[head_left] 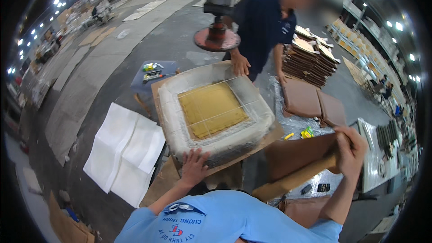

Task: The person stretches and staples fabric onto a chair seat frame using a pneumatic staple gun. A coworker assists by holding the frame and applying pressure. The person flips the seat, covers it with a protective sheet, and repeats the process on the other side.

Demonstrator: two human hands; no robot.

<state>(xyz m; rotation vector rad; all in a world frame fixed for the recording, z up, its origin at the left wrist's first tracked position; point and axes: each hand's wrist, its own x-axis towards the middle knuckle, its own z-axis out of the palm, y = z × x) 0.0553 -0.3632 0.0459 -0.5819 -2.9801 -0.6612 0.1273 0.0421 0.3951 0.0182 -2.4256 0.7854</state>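
My left hand lies with spread fingers on the near rim of a large square frame padded in whitish, cloudy covering. Inside the frame is a yellow-tan square pad, crossed by thin strings or lines. On the right, my right hand is closed around the corner of a brown upholstered seat pad, which is tilted and blurred, with a tan edge toward me. Across from me, a co-worker's hand rests on the frame's far rim; their other hand is by the brown cushions.
A red press disc hangs over the frame's far side. Stacked brown pads and flat brown cushions lie at right. White foam sheets sit at left, near a blue-grey stool holding tools.
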